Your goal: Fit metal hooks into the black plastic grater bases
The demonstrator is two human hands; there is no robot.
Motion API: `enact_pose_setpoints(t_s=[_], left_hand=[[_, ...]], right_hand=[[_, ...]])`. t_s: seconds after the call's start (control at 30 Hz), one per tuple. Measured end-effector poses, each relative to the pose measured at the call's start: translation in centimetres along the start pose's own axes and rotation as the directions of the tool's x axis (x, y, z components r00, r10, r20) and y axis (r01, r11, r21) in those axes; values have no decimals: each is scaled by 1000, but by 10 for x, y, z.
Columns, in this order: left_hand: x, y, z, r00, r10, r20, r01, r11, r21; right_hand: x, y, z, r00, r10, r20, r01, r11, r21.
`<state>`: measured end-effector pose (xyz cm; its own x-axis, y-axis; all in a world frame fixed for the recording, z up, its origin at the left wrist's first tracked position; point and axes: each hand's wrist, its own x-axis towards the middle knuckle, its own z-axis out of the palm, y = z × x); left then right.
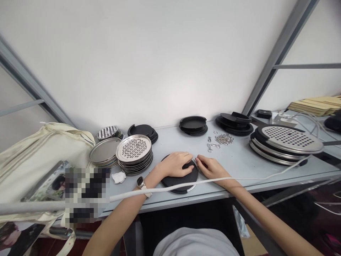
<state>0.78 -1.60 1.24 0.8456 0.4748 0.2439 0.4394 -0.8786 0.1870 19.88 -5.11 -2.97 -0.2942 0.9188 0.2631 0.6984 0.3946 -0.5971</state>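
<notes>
A round black disc with a thin metal edge (179, 182) lies at the front of the grey table. My left hand (178, 164) rests on top of it, palm down, with its fingers spread over the disc. At the disc's right edge is my right hand (209, 167), its thumb and fingers pinched around a small metal piece (195, 160), perhaps a clip, mostly hidden. Behind my right hand, a pile of small metal clips (224, 139) lies on the table, with a few loose clips (210, 147) beside it.
Stacked perforated metal discs (134, 149) and plain metal discs (104, 152) stand left. Black discs (193, 124) sit along the back. More metal-and-black discs (287, 140) are stacked right. A white cable (160, 189) crosses in front. A cream bag (61, 142) hangs at the left.
</notes>
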Motion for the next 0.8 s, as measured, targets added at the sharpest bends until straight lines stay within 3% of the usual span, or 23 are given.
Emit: enact_pose_setpoints(t_s=[0.8], left_hand=[[0,2,1,1000,11,-20,-11,1000,-28]], right_hand=[[1,2,-1,997,-49,63,54,996,-72]])
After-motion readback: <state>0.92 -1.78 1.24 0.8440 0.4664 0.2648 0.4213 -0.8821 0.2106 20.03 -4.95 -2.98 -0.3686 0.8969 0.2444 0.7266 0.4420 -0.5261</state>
